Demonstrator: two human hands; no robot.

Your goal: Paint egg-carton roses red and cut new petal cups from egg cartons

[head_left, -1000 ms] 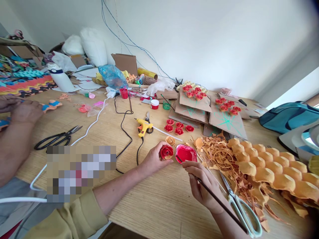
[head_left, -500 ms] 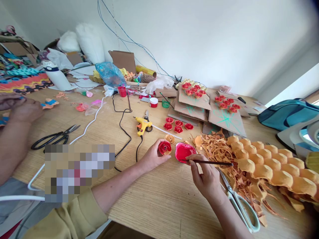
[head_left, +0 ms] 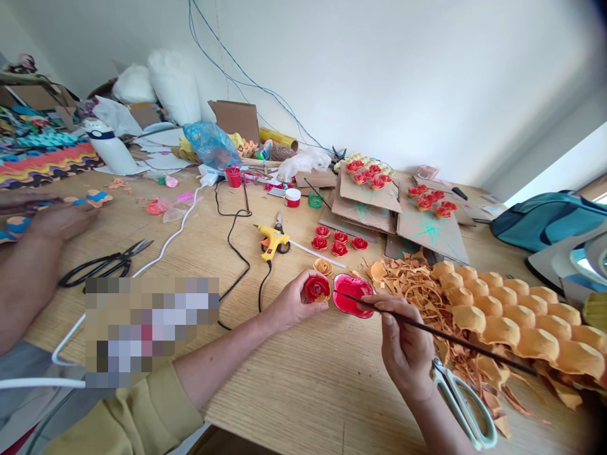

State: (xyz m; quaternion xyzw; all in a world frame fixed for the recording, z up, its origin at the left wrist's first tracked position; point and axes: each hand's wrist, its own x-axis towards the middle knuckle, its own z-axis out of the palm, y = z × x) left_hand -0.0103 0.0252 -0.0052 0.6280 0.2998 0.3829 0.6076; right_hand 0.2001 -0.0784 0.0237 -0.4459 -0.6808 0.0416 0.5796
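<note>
red rose, just below the centre of the frame, sits in our left hand, its grip closed around it with the thumb beneath. our right hand, lower right of centre, has its grip pinched on a thin dark brush, whose tip hangs at the left edge of the paint dish, just beside the rose; we cannot tell whether it touches a petal. we judge the step in hand to be painting the rose, well along, since red covers its middle while orange shows on the outer petals at lower right. the next move seems to call for laying the bristles on that orange part, the left hand turning the rose to offer it. as for containers, the dish holds red paint, smeared up its walls; a red cup, above and left of centre, has something pink in it; a red-and-white jar hides its contents from us; a thin stick slants across the small green pot to its right. on the tabletop, five loose roses lie near the centre, with an orange rose between them and ours.
</note>
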